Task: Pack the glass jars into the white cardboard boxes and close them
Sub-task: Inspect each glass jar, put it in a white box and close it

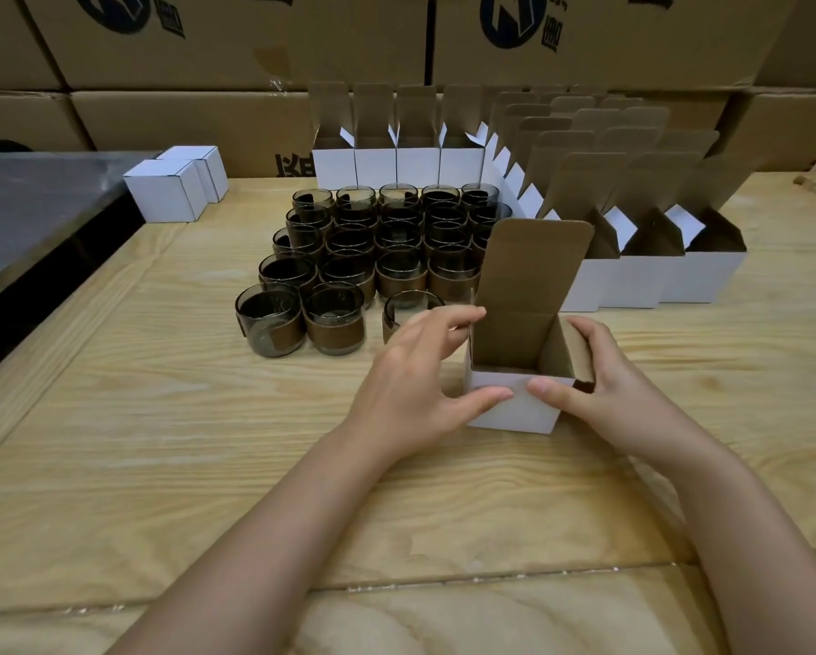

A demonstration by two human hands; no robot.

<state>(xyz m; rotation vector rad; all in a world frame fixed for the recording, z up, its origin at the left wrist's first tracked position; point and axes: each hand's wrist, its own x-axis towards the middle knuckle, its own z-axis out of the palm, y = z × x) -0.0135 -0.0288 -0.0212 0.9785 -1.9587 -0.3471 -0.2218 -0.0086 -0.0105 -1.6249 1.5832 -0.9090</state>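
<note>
A: Box (514, 408)?
B: On table (160, 442), lid up, bare cardboard inside (left hand (415, 375) and right hand (604, 371) pinch its sides, thumbs on front).
A: Jars (373, 257)?
B: Clustered just behind, unpacked.

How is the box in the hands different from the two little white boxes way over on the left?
The open box has its lid flap standing up, showing brown inside; the closed boxes are shut and look all white. The left hand and right hand hold the open box; no hand touches the closed boxes. Both kinds are white cardboard outside.
</note>
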